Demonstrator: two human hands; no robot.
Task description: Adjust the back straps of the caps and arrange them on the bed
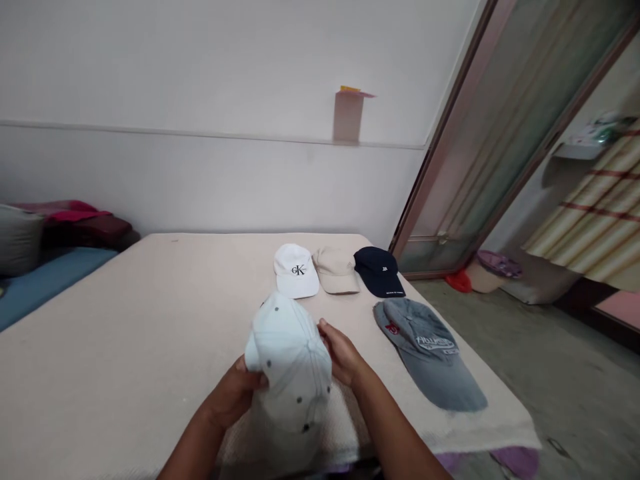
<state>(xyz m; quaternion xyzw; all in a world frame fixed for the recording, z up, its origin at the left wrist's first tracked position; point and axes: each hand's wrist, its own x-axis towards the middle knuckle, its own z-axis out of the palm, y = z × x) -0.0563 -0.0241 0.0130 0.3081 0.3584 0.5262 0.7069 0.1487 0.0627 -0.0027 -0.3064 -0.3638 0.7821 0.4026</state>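
Observation:
A pale blue baseball cap (pixel 290 353) is held above the near part of the covered bed, its crown toward me. My left hand (pixel 237 393) grips its left edge, thumb on the outside. My right hand (pixel 343 353) is closed on its right side, with most of the fingers behind the cap. Beyond it lie a white cap (pixel 295 270) with black letters, a beige cap (pixel 337 270) and a navy cap (pixel 380 272) in a row. A grey-blue washed cap (pixel 430 350) rests to the right of my right hand, brim toward me.
The light cover (pixel 125 353) spreads over the bed up to the white wall (pixel 200 180). A small holder (pixel 349 117) hangs on that wall. At left are a grey pillow (pixel 20 240) and folded cloth. A sliding door (pixel 465 167) and floor baskets (pixel 493 270) stand at right.

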